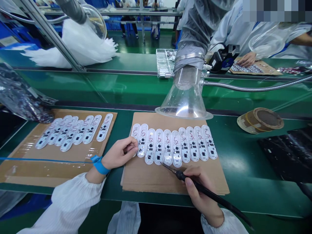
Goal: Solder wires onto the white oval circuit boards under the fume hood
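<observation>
Across the green workbench (240,172), cardboard (151,180) bears circuit boards (167,146), green floor (133,46) beyond.

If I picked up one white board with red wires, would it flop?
Probably not: the white board looks flat and straight, so likely stiff. It looks thin, so perhaps light. Its red wires look slender and curly, so they might snag.

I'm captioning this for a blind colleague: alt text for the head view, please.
A person's right hand holds a black pen-shaped soldering iron pointed at a row of white round-ended circuit boards on brown cardboard. The left hand, in a blue wrist strap, is at the row's left end.
</observation>
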Demonstrator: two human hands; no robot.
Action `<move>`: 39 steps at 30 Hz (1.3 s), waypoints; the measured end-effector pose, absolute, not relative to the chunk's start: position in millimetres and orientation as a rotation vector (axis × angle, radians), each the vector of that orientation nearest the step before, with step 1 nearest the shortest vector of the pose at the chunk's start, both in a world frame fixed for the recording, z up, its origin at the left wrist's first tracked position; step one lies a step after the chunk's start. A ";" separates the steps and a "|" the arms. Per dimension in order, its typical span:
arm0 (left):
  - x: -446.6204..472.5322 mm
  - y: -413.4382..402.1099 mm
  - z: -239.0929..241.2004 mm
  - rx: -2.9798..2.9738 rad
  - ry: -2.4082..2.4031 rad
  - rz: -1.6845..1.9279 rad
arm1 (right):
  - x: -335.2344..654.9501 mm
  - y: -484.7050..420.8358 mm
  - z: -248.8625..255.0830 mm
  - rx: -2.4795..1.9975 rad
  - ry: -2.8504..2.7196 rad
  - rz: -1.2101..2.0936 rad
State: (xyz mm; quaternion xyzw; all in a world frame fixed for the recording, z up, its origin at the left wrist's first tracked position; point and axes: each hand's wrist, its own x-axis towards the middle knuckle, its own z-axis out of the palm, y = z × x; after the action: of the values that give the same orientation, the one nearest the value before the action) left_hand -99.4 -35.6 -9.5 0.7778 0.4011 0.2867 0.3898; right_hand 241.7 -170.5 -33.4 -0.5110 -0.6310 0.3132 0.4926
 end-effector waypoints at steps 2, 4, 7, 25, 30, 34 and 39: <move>-99.4 -35.7 -9.1 1.983 1.020 0.728 | 241.1 -169.4 -32.3 -1.237 -1.538 0.742; -99.5 -35.9 -9.3 1.988 1.021 0.729 | 240.5 -168.5 -31.1 -1.236 -1.536 0.731; -99.5 -36.1 -10.4 1.986 1.020 0.726 | 240.0 -167.7 -29.8 -1.230 -1.522 0.730; -98.8 -35.5 -9.7 1.999 1.022 0.740 | 238.9 -165.5 -24.1 -1.257 -1.634 0.676; -99.5 -35.9 -10.2 1.987 1.011 0.741 | 240.0 -166.4 -26.1 -1.246 -1.582 0.740; -99.3 -36.2 -10.5 1.995 1.022 0.732 | 240.4 -166.4 -26.8 -1.254 -1.639 0.736; -99.6 -36.1 -11.4 2.007 1.025 0.725 | 241.1 -167.9 -27.8 -1.257 -1.605 0.779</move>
State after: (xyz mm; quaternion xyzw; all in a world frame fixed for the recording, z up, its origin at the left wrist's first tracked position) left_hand -99.6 -36.1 -11.4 0.7850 0.4008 0.2835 0.3778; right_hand 241.1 -167.9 -27.8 -0.5110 -0.6524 0.3168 0.4614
